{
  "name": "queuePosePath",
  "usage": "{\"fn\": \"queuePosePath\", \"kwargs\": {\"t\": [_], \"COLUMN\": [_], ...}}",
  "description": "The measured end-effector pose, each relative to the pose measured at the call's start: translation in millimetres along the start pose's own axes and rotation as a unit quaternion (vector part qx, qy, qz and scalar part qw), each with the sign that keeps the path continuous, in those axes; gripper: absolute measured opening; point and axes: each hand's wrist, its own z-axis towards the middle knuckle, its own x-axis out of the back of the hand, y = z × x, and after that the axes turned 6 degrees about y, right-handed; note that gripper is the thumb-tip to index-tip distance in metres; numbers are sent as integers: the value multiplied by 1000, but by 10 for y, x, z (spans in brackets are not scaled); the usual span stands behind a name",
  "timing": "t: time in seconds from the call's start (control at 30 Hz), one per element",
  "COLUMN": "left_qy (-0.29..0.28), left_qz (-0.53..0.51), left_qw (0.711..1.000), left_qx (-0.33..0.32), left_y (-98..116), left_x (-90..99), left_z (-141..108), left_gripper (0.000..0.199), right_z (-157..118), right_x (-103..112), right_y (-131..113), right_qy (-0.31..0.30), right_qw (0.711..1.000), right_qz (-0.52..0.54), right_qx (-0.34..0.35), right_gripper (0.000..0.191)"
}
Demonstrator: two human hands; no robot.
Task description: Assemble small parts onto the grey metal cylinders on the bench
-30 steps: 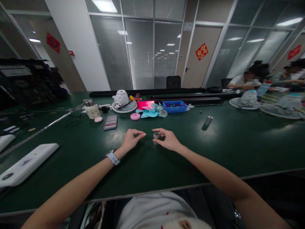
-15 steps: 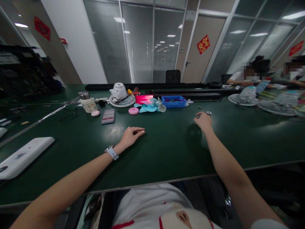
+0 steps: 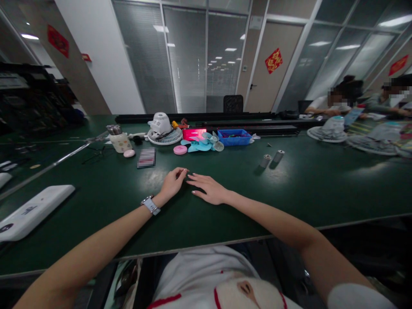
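My left hand [image 3: 173,182], with a watch [image 3: 150,205] at its wrist, rests on the green table. Its fingers are curled with thumb and fingertips together; whether anything lies between them is hidden. Just to its right is my right hand [image 3: 210,189], palm down, fingers stretched and slightly apart, holding nothing. Its fingertips come close to the left fingertips. Further off to the right, two small silver cylinders stand upright side by side, a nearer one [image 3: 265,161] and a farther one [image 3: 278,156]; their exact kind is unclear.
At the back stand a white fan part [image 3: 160,124], light-blue fan blades [image 3: 201,145], a pink round piece [image 3: 180,149] and a blue basket [image 3: 234,138]. A patterned bottle [image 3: 119,141] is at left, a white device [image 3: 35,212] nearer. Co-workers sit at far right beside fan parts [image 3: 333,128].
My right hand has let go of a silver cylinder at the right and moved left and nearer, beside my left hand. My left hand has barely shifted.
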Motion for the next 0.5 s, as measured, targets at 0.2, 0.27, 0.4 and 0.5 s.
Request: {"fn": "queuePosePath", "kwargs": {"t": [0.2, 0.27, 0.4, 0.5], "left_qy": [-1, -3, -2, -6], "left_qz": [5, 5, 17, 24], "left_qw": [1000, 1000, 1000, 1000], "left_qx": [1, -1, 2, -6], "left_y": [13, 14, 18, 13], "left_x": [-1, 3, 10, 6], "left_z": [-4, -4, -8, -11], "left_gripper": [40, 40, 39, 39], "right_z": [15, -15, -213, -504], "right_x": [13, 139, 631, 1070], "right_y": [120, 250, 681, 1078], "right_qy": [42, 61, 176, 275], "right_qw": [998, 995, 958, 885], "right_qz": [-14, -48, -173, -261], "right_qx": [-32, -57, -147, -272], "right_gripper": [34, 39, 43, 40]}}
